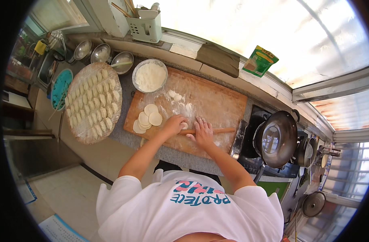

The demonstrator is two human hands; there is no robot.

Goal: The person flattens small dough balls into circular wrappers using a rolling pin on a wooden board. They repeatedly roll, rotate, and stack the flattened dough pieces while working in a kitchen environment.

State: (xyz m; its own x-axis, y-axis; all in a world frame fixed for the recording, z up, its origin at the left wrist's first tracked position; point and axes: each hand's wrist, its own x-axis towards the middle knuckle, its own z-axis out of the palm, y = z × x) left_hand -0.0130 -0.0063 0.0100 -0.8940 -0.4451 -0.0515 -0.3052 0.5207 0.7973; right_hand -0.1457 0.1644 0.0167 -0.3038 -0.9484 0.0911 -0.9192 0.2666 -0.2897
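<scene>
My left hand is closed at the edge of a small dough round on the floured wooden board. Just right of it, my right hand holds a wooden rolling pin under its palm, with the fingers reaching across the pin. The pin's left end meets the dough. Left of my hands lies an overlapping pile of flat round wrappers. Small dough pieces sit in loose flour farther back. A bowl of flour stands at the board's far left corner.
A round tray of several rows of dumplings is at the left, beside a turquoise basin. Metal bowls stand behind it. To the right, a wok sits on the stove. A green packet rests on the window ledge.
</scene>
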